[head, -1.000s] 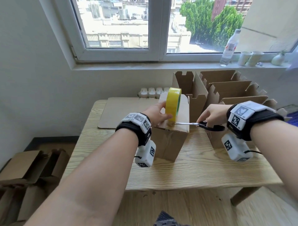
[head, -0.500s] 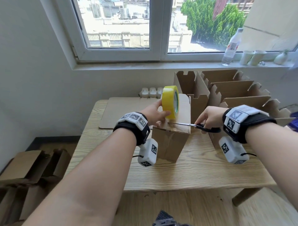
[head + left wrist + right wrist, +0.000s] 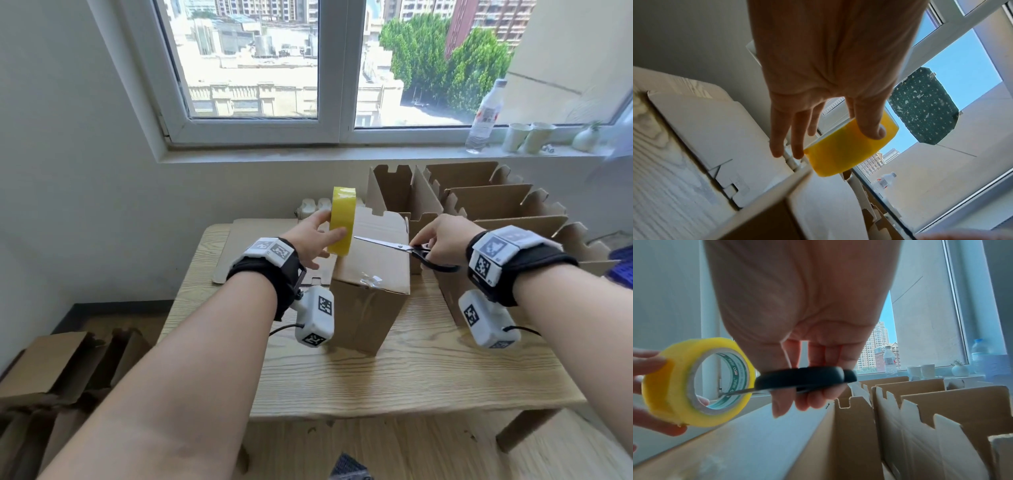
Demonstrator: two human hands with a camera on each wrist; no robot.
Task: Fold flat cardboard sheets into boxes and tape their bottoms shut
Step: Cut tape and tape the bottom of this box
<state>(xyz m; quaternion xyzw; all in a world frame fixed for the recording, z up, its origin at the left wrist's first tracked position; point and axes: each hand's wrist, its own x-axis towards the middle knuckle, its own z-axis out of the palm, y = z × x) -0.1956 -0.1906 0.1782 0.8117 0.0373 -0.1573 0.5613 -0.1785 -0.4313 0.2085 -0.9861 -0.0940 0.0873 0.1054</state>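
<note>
Tape roll raised off the cardboard box, scissors held beside it

Head view: the yellow tape roll is gripped on edge by the left hand above the box, whose top bears shiny tape; since a second ago the roll has been lifted clear. The scissors are held by the right hand.
Left wrist view: thumb and fingers are seen pinching the roll.
Right wrist view: only here the roll's green-printed core is shown, with fingers curled through the black handles.

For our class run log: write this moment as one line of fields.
left hand: holds yellow tape roll | right hand: grips scissors | cardboard box: upside down on table
</note>
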